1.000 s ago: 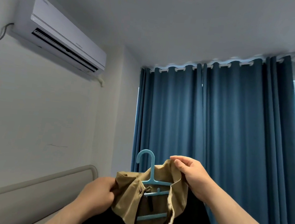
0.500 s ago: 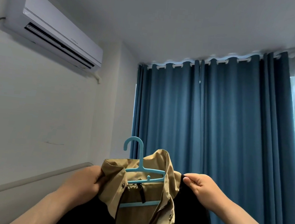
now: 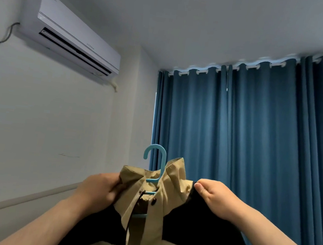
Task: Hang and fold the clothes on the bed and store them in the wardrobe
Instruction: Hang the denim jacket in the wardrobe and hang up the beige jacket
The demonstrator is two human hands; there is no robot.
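Observation:
A tan and black jacket hangs on a light blue plastic hanger, held up in front of me at the bottom middle of the head view. The hanger's hook sticks up above the tan collar. My left hand grips the jacket's left collar and shoulder. My right hand pinches the black fabric at the right shoulder. The jacket's front is closed over most of the hanger, with a dark button showing below the collar. Its lower part is cut off by the frame.
Dark blue curtains hang closed behind the jacket, with bright window light at the far right edge. A white air conditioner is mounted high on the left wall. A pale headboard rail runs along that wall.
My right hand left the collar top and took the black right shoulder. The jacket's front has come together over the hanger. The view has swung slightly.

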